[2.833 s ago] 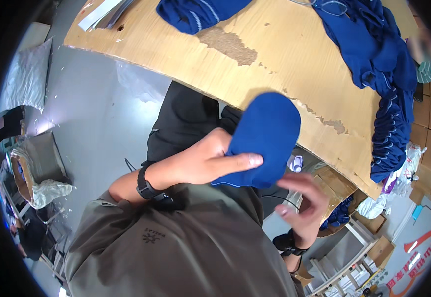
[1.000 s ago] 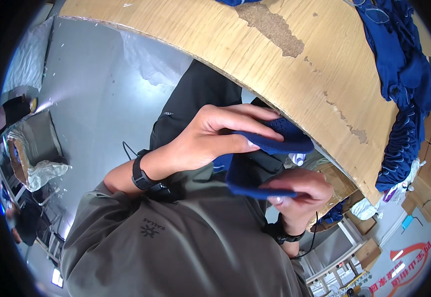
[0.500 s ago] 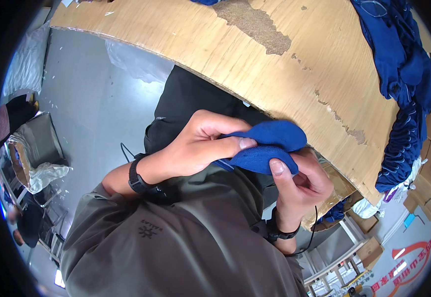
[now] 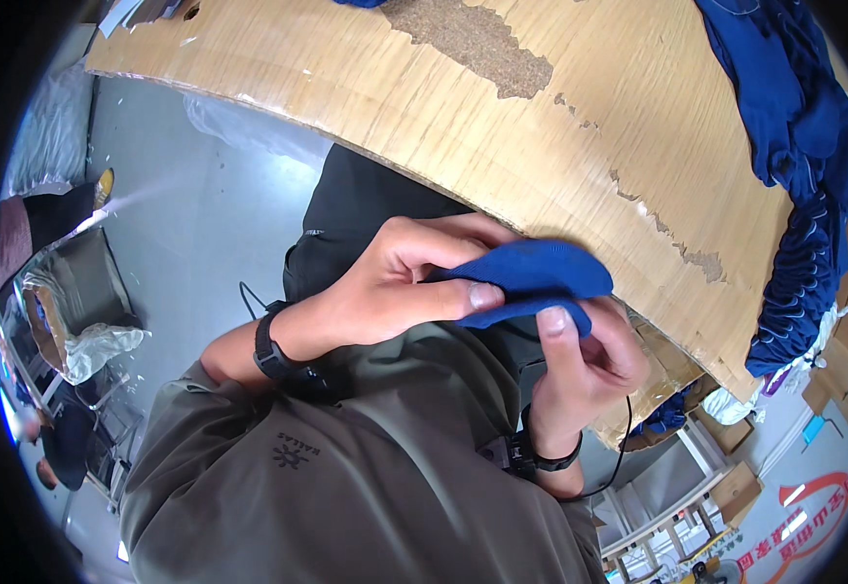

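A folded blue knit cloth piece (image 4: 531, 273) with fine ribbing is held between my two hands, near the table edge. My left hand (image 4: 429, 277) is closed on its left end, with the thumb lying on top and the other fingers behind it. At the lower right end, my right hand (image 4: 585, 350) pinches the cloth with the thumb in front; the fingertips behind are partly hidden. The cloth bends into two layers, with a fold opening toward my right thumb. Dark bands circle both wrists.
A wooden table (image 4: 346, 88) with peeled veneer curves across the top. Along its right edge hangs a long heap of blue knit cloth (image 4: 794, 146). Below the right corner stands an open carton (image 4: 638, 409). A lined box (image 4: 64, 321) and people are at far left.
The cloth's lower layer has been pressed down and flattened, so the upper layer now covers more of it. My right thumb has shifted slightly. The view has turned a little.
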A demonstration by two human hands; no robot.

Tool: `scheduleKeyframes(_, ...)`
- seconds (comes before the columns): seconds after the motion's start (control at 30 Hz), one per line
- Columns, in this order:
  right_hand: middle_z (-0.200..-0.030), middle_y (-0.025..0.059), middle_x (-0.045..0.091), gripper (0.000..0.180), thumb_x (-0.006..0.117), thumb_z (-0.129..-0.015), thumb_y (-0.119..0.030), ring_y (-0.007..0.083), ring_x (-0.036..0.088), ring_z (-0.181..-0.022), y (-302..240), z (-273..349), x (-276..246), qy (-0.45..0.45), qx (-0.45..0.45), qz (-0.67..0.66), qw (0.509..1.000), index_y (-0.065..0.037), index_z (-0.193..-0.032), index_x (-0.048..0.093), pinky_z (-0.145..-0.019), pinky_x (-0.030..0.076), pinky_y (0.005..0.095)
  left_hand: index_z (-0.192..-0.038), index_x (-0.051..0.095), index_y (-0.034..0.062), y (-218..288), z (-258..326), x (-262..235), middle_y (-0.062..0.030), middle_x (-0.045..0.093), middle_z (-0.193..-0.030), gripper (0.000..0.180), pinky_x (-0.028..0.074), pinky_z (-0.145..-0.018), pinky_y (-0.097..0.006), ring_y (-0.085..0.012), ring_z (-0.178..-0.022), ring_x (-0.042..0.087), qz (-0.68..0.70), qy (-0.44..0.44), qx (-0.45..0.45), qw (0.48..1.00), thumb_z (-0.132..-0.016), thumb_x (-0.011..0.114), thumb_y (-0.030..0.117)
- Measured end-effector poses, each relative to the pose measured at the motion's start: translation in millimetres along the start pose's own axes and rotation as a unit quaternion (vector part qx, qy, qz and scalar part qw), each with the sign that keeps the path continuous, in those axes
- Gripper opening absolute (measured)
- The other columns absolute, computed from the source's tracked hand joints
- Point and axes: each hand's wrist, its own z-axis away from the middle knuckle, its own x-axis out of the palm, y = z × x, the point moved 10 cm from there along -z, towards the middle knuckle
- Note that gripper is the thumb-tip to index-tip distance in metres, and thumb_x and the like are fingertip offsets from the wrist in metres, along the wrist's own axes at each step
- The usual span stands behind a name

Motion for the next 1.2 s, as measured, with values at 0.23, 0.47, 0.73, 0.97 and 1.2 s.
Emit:
scheduleKeyframes(0.23,-0.082,0.0113,0.071,0.019,0.082,-0.07,0.001,0.0144,0.064,-0.072,-8,-1,-3,0.039,-0.014,0.103,0.994,0.004,-0.085,0.072,-0.065,0.049,0.0239,-0.104,0.067,-0.0069,-15,6,0,-0.0113,0.063,-0.113,0.022,0.043,-0.078,-0.027,-0.0123,-0.097,0.055,0.02,-0.014,-0.063,0.998,-0.097,0.059,0.012)
scheduleKeyframes(0.47,-0.076,0.0115,0.071,0.019,0.084,-0.069,0.001,0.0151,0.065,-0.063,-41,-5,5,-0.026,-0.127,0.176,0.976,0.002,-0.084,0.072,-0.061,0.051,0.0244,-0.105,0.065,-0.0082,-14,5,-3,-0.0126,0.06,-0.119,0.025,0.044,-0.081,-0.028,-0.0143,-0.1,0.055,-0.005,-0.008,-0.026,1.0,-0.098,0.056,0.013)
scheduleKeyframes(0.73,-0.068,0.0082,0.07,0.018,0.084,-0.071,-0.001,0.0091,0.059,-0.058,-16,-2,-9,0.076,-0.011,0.105,0.992,0.003,-0.084,0.073,-0.056,0.045,0.0209,-0.109,0.065,-0.009,-1,5,-1,-0.0161,0.06,-0.123,0.028,0.045,-0.087,-0.03,-0.018,-0.105,0.057,-0.006,-0.03,0.016,0.999,-0.097,0.057,0.015)
scheduleKeyframes(0.97,-0.068,0.0069,0.068,0.017,0.085,-0.071,-0.002,0.0092,0.056,-0.058,-31,-3,-8,0.083,-0.07,0.176,0.978,0.0,-0.083,0.073,-0.055,0.043,0.0213,-0.118,0.06,-0.0111,13,3,6,-0.0212,0.058,-0.129,0.032,0.043,-0.099,-0.034,-0.0248,-0.117,0.057,0.023,-0.058,0.065,0.996,-0.096,0.057,0.011)
scheduleKeyframes(1.2,-0.073,0.0081,0.07,0.016,0.084,-0.071,-0.001,0.0125,0.062,-0.062,-37,-5,7,0.029,-0.086,0.187,0.978,0.0,-0.082,0.072,-0.058,0.047,0.0228,-0.103,0.068,-0.0055,12,8,0,-0.0112,0.069,-0.091,0.015,0.049,-0.071,-0.028,-0.0129,-0.08,0.062,-0.088,0.017,0.036,0.995,-0.091,0.065,0.004)
